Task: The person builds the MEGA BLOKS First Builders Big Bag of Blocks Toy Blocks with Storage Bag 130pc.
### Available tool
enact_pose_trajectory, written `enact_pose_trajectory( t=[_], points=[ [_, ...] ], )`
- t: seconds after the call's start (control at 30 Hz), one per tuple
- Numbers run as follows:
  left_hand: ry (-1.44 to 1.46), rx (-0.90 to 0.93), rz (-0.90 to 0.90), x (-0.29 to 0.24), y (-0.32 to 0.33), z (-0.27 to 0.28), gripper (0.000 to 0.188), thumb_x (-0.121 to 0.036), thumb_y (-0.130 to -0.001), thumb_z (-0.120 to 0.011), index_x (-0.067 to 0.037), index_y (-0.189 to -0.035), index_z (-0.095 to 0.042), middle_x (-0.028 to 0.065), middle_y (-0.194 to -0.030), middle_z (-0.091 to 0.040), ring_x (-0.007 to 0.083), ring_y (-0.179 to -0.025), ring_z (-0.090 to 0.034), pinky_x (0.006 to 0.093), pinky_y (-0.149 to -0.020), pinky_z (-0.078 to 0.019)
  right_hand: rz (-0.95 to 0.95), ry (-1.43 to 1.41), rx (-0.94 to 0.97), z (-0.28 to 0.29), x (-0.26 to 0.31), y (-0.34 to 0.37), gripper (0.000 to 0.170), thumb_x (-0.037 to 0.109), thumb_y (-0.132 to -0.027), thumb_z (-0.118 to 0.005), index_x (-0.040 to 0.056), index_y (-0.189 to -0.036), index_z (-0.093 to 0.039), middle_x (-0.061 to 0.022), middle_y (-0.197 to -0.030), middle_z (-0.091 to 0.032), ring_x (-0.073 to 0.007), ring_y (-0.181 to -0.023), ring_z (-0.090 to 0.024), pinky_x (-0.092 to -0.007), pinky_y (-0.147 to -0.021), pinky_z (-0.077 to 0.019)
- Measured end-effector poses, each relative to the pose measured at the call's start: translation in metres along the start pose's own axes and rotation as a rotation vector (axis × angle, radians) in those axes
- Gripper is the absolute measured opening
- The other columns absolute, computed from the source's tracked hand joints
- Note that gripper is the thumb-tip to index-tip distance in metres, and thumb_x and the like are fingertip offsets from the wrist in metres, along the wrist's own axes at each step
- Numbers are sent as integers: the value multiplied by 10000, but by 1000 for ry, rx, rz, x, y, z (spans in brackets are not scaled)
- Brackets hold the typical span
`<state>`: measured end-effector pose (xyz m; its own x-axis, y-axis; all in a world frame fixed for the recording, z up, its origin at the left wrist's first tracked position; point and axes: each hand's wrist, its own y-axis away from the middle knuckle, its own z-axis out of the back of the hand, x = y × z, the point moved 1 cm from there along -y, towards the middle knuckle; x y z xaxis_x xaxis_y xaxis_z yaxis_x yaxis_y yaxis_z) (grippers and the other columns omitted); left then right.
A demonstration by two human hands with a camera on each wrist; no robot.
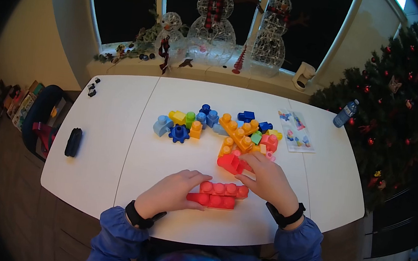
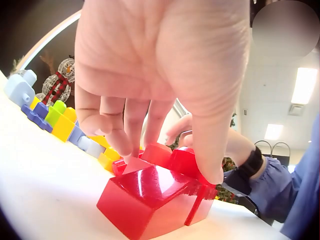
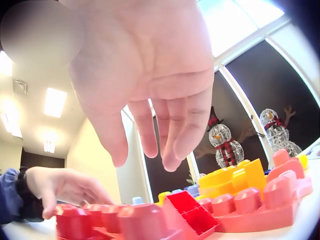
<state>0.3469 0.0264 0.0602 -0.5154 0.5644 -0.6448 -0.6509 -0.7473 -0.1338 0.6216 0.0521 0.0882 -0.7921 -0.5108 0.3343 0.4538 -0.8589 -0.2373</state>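
My left hand (image 1: 171, 192) holds a pair of red toy building blocks (image 1: 219, 202) lying side by side on the near part of the table. In the left wrist view, the thumb lies at the near side of the smooth red block (image 2: 155, 195) and the fingers reach over its far side. My right hand (image 1: 271, 182) hovers with loosely bent fingers beside another red block (image 1: 230, 163). That block lies tipped, its hollow underside showing in the right wrist view (image 3: 192, 212). Below the right fingers a gap shows.
Beyond the hands lie long orange blocks (image 1: 239, 132), a blue gear-shaped piece (image 1: 179, 133), a yellow block (image 1: 177, 117) and several others. A picture sheet (image 1: 296, 132) lies at right, with a water bottle (image 1: 346, 113) near the edge. A black case (image 1: 73, 142) sits at left.
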Motion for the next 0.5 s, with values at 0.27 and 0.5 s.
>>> enact_pose_trajectory(
  t=[0.27,0.5],
  points=[
    [-26,-87,-48,1,0,1,697,-373,-809,-889,-43,-1360,-619,170,-1234,-670,357,-1093,-658,415,-951,-551,-29,77,123,-38,-20,-28,509,285,-858,-815,90,-1303,-662,-149,-1162,-689,-346,-1042,-691,-427,-879,-569],
    [-43,-271,-83,-5,-11,15,583,-206,-856,-850,-63,-1374,-622,154,-1280,-655,330,-1075,-653,404,-926,-571,44,-259,-45,-16,-13,-29,475,181,-976,-683,54,-1418,-568,-197,-1172,-644,-342,-1073,-661,-401,-901,-535]
  ],
)
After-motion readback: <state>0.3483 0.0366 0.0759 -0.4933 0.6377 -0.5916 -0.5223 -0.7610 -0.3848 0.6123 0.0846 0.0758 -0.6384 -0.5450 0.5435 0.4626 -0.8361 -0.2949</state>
